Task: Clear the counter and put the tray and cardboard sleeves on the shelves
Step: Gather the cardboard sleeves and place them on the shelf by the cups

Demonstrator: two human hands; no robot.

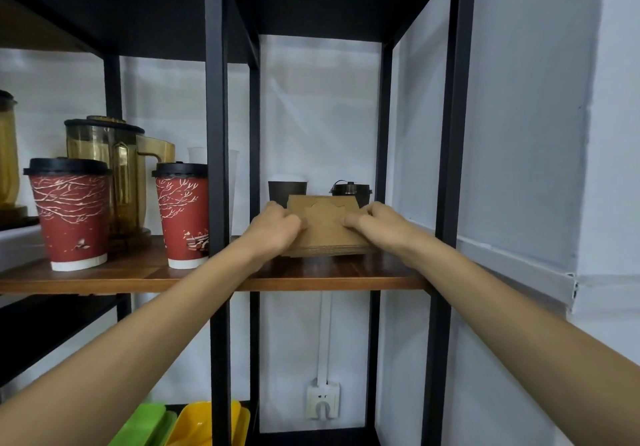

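A tall black metal shelving unit (217,168) fills the view, standing against a pale wall (536,134). At chest height runs a brown wooden shelf (329,277). Two bare forearms reach up from the bottom corners to the right-hand bay of that shelf.

On the left bay stand two red paper cups with black lids, one nearer the left edge (71,213) and one beside the upright post (183,213), with an amber plastic jug (114,168) behind them. Below, at the bottom edge, a green tray (145,425) and a yellow tray (211,421) lie side by side on a lower level.

In the right bay, a flat stack of cardboard sleeves (325,231) rests on the wood. The left hand (273,229) grips its left side and the right hand (377,225) its right side, fingers curled closed over the top sleeve, thumbs hidden. Behind the stack sit a dark cup (286,191) and a small dark lidded pot (350,192).

The sleeves appear to be on the shelf already, so that part looks nearly finished; only squaring the stack and letting go seems left. Whether either coloured tray is the tray meant cannot be told, and the counter is out of sight.
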